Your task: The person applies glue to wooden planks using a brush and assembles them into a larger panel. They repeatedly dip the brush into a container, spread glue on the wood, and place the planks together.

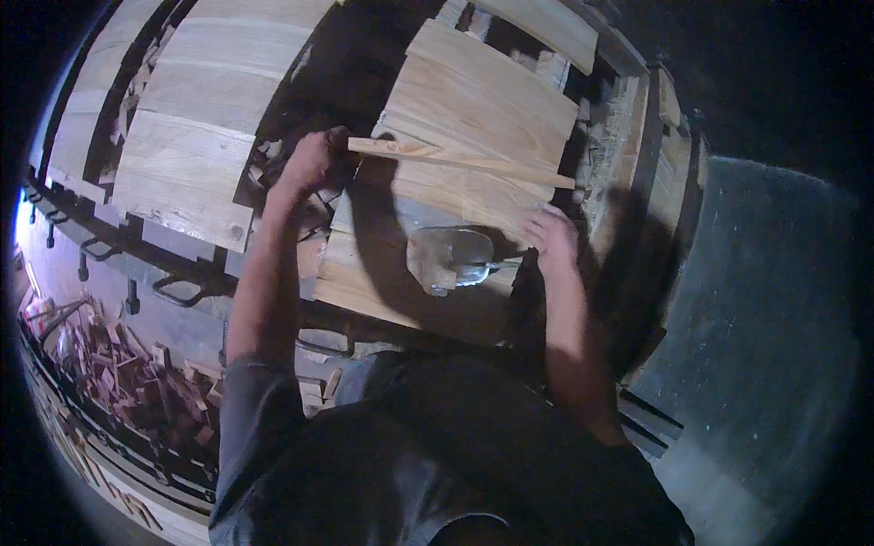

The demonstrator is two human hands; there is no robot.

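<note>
My left hand point(316, 162) is closed around the left end of a narrow light-wood strip point(460, 163). The strip slants across pale wooden boards point(482, 91), its far end reaching toward the right edge of the stack. My right hand point(553, 235) is raised below the strip's right part, apart from it, with its fingers loosely stretched and nothing visible in them. Left of this hand, on the nearer boards, lies a rounded greyish object point(451, 255) with a shiny part and a thin handle-like bar; its kind is unclear. My arms' shadows fall across the boards.
Another row of wide boards point(196, 118) lies to the left, past a dark gap with wood scraps. A dark metal rail with handles point(187, 289) runs along the near edge. Wood offcuts point(137, 378) are heaped at lower left. Grey floor point(774, 300) shows at right.
</note>
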